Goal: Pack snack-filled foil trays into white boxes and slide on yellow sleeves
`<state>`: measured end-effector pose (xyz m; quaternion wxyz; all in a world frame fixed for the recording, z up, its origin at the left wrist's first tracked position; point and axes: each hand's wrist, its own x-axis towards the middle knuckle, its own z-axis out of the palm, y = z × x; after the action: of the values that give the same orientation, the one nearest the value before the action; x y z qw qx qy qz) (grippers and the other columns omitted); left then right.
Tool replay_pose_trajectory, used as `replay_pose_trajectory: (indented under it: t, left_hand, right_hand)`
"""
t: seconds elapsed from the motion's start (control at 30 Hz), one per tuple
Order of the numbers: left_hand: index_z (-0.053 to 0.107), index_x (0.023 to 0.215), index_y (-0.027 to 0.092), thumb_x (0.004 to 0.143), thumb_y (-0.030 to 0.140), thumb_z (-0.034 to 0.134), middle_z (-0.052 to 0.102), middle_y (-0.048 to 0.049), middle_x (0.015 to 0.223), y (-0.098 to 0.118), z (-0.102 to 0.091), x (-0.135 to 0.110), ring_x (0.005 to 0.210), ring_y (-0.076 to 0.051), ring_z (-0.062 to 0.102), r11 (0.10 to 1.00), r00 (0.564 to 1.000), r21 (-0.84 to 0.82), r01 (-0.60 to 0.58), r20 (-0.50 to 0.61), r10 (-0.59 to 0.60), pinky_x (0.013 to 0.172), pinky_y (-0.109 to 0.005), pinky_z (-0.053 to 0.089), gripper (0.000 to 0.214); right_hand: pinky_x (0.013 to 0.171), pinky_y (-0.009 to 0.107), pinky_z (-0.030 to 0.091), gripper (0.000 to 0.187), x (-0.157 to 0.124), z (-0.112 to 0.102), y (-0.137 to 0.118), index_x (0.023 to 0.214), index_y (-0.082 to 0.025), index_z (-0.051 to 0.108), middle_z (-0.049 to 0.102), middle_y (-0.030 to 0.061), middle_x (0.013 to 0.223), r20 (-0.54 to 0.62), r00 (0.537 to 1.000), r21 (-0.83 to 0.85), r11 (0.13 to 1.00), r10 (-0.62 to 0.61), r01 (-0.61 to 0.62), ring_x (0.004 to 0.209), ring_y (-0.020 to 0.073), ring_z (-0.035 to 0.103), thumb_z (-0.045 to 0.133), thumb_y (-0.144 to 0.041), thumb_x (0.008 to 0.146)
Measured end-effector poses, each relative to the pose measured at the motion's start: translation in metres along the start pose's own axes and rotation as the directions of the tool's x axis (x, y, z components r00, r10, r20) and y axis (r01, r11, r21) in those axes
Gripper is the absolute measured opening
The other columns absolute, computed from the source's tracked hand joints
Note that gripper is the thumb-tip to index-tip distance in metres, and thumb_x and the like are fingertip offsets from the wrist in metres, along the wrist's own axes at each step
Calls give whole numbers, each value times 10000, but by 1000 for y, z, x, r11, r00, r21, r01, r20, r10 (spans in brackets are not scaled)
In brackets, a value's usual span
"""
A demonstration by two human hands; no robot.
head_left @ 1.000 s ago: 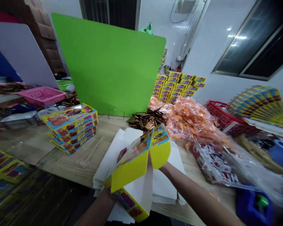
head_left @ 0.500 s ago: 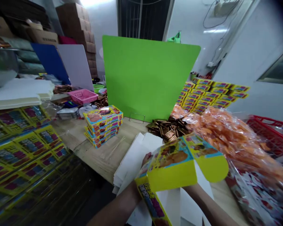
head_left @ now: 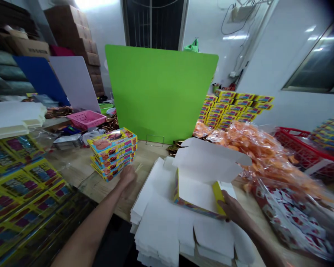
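The open box is a shallow carton, plain white on its floor and inner walls, with yellow and multicoloured print along the outer edges of its left and near walls. Its lid stands raised at the far side, tilted back and showing its white underside, with a rounded flap jutting out at the right. The right end shows a bright yellow panel, with a white flap beside it. The box sits on a pile of white cardboard sheets, whose edges fan out unevenly toward the person. It lies just left of the right hand, and well apart from the left hand, which is off to its left over the table. The right hand grips the box at its near right corner, thumb and fingers closed about the yellow end. The left hand is slightly blurred, its fingers bent beside some thin pale sticks and close to the stack of printed boxes; whether the fingers have closed on any stick cannot be told. Behind the box's lid lie brown wrapped pieces, and to the right spreads a heap of orange items in clear wrapping.
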<state>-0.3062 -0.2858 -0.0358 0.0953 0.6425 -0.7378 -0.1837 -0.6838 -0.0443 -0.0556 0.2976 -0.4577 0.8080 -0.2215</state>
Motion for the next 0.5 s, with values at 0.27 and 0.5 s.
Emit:
replay_pose_trajectory:
  t: [0.27,0.5]
  left_hand:
    - [559,665,133,800,190,602,540,28,600,-12,-27,6,588,-120,539,998,999,-49,-29,-26,27,589,-261,441,153]
    - [572,759,166,735,252,575,585,24,664,47,-93,-54,602,-120,568,803,895,-407,-435,-99,435,563,-227,445,90]
  right_hand:
    - [421,241,421,251,6,14,-4,970,-228,379,556,-39,623,-62,998,169,986,-3,13,438,153,582,431,-448,859]
    - [529,258,403,312,3,15,-11,971,-181,493,609,24,671,-185,974,-23,991,-133,131,584,180,599,434,-458,840]
